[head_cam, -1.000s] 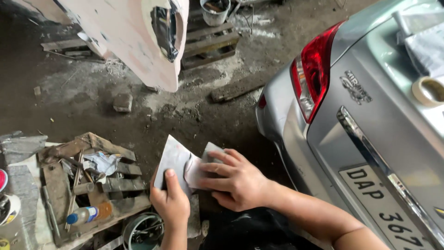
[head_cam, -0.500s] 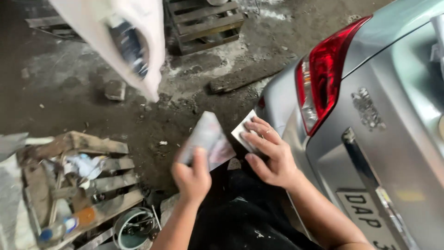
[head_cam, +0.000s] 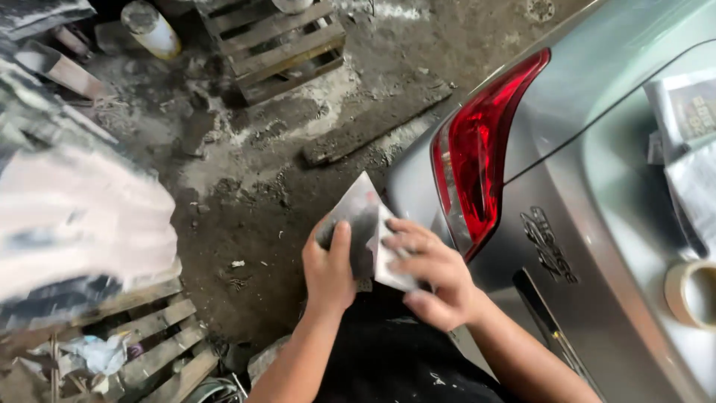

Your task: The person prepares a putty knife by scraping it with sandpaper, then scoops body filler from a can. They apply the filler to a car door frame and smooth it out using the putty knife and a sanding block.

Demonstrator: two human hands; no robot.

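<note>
Sandpaper sheet [head_cam: 356,216] held between both hands, just left of silver car's rear corner [head_cam: 567,224], over dirty concrete floor [head_cam: 246,186]. Left hand [head_cam: 328,272] clamped on sheet's lower left edge, thumb lying up its grey face. Right hand [head_cam: 432,272] pressing folded pale piece [head_cam: 388,257] against sheet's right side, fingers spread flat across it. Hands close together, nearly touching. Red tail light [head_cam: 477,160] just right of right hand. Masking tape roll [head_cam: 690,295] sitting on boot lid, well apart. Wooden pallet [head_cam: 280,48] further back on floor. Blurred pale body panel [head_cam: 82,224] at left.
</note>
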